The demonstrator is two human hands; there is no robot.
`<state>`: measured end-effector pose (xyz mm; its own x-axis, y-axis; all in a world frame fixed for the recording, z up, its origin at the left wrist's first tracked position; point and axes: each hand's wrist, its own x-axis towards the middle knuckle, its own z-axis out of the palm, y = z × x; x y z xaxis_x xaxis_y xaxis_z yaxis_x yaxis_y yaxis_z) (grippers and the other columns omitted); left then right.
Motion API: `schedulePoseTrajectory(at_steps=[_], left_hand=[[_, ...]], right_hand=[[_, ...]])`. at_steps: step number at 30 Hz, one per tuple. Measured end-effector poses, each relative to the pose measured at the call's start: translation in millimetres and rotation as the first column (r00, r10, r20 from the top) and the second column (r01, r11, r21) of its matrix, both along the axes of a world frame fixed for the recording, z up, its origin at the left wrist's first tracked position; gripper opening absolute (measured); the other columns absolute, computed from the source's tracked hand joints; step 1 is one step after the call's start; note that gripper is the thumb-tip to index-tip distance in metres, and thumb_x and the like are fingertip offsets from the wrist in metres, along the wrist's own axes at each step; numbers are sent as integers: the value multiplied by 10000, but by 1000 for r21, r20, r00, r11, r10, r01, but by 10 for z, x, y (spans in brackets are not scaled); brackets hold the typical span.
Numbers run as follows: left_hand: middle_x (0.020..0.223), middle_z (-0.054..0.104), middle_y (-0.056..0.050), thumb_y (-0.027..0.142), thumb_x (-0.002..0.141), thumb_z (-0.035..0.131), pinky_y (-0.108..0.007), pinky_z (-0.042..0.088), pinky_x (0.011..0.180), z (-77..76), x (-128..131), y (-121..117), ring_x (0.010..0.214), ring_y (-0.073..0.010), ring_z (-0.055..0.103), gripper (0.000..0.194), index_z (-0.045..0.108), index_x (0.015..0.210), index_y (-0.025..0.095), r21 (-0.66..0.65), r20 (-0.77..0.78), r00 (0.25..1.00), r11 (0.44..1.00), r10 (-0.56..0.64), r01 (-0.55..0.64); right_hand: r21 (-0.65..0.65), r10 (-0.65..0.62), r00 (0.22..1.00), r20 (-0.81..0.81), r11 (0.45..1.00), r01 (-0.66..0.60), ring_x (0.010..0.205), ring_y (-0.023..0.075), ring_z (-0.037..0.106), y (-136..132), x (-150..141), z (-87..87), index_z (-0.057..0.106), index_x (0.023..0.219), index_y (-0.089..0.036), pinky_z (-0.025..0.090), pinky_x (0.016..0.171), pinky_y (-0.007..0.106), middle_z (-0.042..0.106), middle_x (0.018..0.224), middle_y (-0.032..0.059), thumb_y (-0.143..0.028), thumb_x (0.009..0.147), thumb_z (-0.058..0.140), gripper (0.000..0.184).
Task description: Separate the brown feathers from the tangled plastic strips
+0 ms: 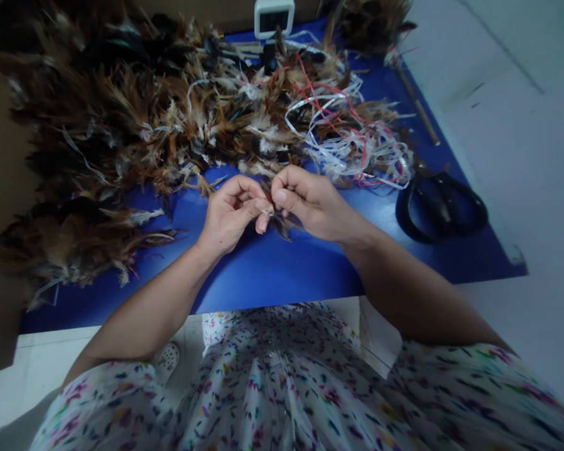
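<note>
Close together over the front of the blue tabletop [282, 269], my two hands work on a small dark brown feather [281, 227]. Thumb and index finger of my left hand [239, 210] pinch its pale base end. My right hand [305, 203] is closed beside it, thumb against index finger, touching the feather's upper part; what lies between these fingertips is partly hidden. Just beyond the hands lies a large pile of brown and black feathers [169, 119]. Right of that pile is a tangle of white and red plastic ribbon [357, 147].
Black-handled scissors [439, 207] lie at the right. A thin stick [418, 103] runs along the right edge, below another feather bunch [373, 25]. A small white-framed device [274, 17] stands at the back. More feathers [70, 241] lie at left, beside a brown cardboard wall [2, 156].
</note>
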<state>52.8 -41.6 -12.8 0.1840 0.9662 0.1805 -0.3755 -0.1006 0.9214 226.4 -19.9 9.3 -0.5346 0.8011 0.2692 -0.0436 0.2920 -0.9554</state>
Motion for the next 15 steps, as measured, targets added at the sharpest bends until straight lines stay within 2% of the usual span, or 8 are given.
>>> schedulePoseTrajectory(at_steps=[7,10,15], left_hand=[[644,690,41,457,719,865,-190,482,462,18,4,-4,418,-60,573,403,573,782,186,-16,5,1000,1000,-11,11],[575,639,58,443,729,862,-189,480,466,-7,-11,-1,413,-68,574,381,583,792,190,-9,14,1000,1000,-17,17],[595,650,55,437,728,864,-191,471,463,-43,-26,-1,416,-69,573,384,581,804,190,-26,-1,1000,999,-24,24]], right_hand=[[-118,45,995,-86,992,-55,619,79,514,21,-7,-1,562,859,-185,422,562,217,581,711,-20,-577,865,704,417],[-106,77,995,-56,991,-83,629,88,520,3,-5,36,574,869,-185,421,568,225,588,707,-19,-560,850,728,406],[-16,21,999,28,1000,-21,627,94,467,-27,5,78,584,817,-193,368,546,232,520,664,-29,-559,872,698,388]])
